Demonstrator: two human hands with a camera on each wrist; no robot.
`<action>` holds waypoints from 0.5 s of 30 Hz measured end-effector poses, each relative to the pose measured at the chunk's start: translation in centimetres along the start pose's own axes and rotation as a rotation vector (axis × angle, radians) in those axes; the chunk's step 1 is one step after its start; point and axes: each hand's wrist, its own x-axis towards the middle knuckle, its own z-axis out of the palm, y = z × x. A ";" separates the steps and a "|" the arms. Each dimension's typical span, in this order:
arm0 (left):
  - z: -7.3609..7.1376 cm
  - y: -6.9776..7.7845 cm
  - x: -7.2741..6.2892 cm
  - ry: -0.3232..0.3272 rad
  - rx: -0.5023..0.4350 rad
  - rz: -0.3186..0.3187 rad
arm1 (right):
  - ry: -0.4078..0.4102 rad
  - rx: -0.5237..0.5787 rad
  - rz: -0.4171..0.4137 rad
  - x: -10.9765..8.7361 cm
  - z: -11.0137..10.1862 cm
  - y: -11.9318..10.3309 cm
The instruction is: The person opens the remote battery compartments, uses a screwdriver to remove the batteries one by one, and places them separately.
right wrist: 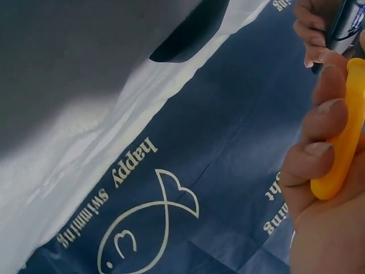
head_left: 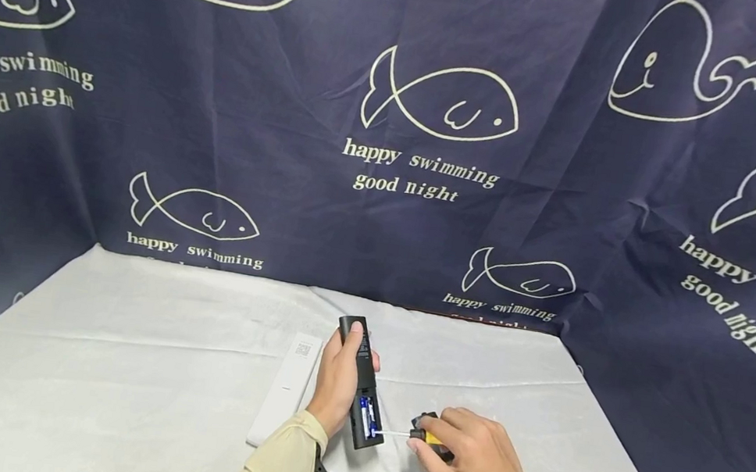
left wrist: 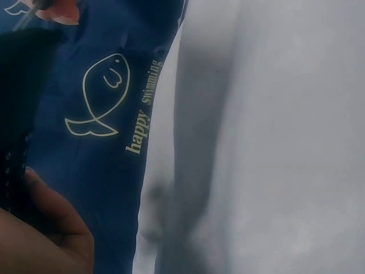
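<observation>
one black remote (head_left: 367, 378): held over the near middle of the counter (head_left: 121, 370), blue batteries (head_left: 368, 416) bared
left hand (head_left: 335, 379): grip clamped around the remote's far half
right hand (head_left: 481, 463): grip clamped on a yellow-handled screwdriver (head_left: 433, 437), tip at the batteries
white box (head_left: 284, 390): left of the remote

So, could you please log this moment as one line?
left hand: holds black remote | right hand: holds yellow-handled screwdriver | tip: at exposed blue batteries
</observation>
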 end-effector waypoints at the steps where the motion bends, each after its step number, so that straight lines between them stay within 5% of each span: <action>1: 0.0 0.0 0.0 0.000 0.000 -0.002 | -0.002 0.008 0.001 0.0 0.0 0.0; 15: 0.0 0.0 0.0 -0.012 0.023 -0.019 | 0.006 0.020 -0.027 -0.1 0.2 0.2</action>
